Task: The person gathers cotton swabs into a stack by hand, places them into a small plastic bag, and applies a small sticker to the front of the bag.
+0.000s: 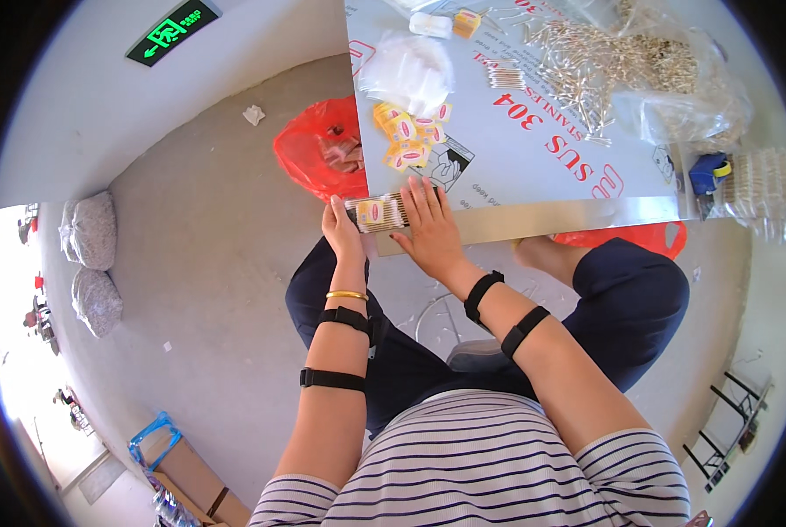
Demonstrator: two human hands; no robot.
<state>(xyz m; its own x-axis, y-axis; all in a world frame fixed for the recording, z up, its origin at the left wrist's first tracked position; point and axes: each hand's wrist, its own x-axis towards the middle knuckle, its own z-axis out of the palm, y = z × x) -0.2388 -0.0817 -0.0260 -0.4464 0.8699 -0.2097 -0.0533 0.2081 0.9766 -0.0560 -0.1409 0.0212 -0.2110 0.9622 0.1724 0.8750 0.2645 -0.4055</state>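
Note:
A flat pack of cotton swabs (377, 212) with a yellow-and-white label lies at the near left corner of the metal-topped table (489, 221). My left hand (344, 235) is closed on the pack's left end. My right hand (431, 233) rests flat across its right end, fingers stretched out and slightly apart, hiding that part. Just beyond the pack is a heap of small yellow-and-white labels (409, 139). Behind these sits a stack of clear plastic bags (408, 70).
Loose cotton swabs (577, 70) spill from a large clear bag (700, 119) at the far right. A blue tape dispenser (709, 174) and stacked packs (760, 183) sit at the right edge. A red plastic bag (309, 145) hangs at the table's left side.

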